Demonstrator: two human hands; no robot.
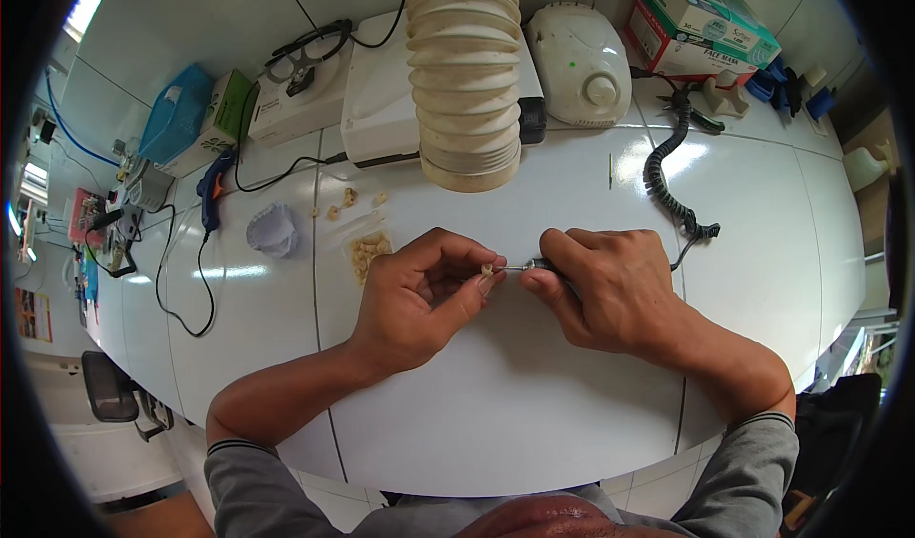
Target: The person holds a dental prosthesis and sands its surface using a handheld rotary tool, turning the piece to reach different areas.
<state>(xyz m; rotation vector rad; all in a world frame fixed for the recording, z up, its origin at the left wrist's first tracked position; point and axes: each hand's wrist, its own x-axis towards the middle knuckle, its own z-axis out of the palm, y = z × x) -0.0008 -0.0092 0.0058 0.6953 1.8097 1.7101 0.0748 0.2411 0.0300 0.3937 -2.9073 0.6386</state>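
Note:
My left hand (419,295) pinches a small cream tooth-shaped piece (488,270) between thumb and fingertips above the white table (534,414). My right hand (605,285) grips a slim rotary handpiece (536,265), its thin metal tip touching the piece. A black coiled cord (667,181) runs from behind my right hand toward the white control unit (579,61) at the back.
A ribbed suction hose (464,71) hangs over the table's middle back. A small clear bag of cream pieces (367,250), loose pieces (345,200) and a white dental cast (273,229) lie left. Boxes (701,19), a white device (381,95), safety glasses (307,50) and a blue tool (212,190) line the back.

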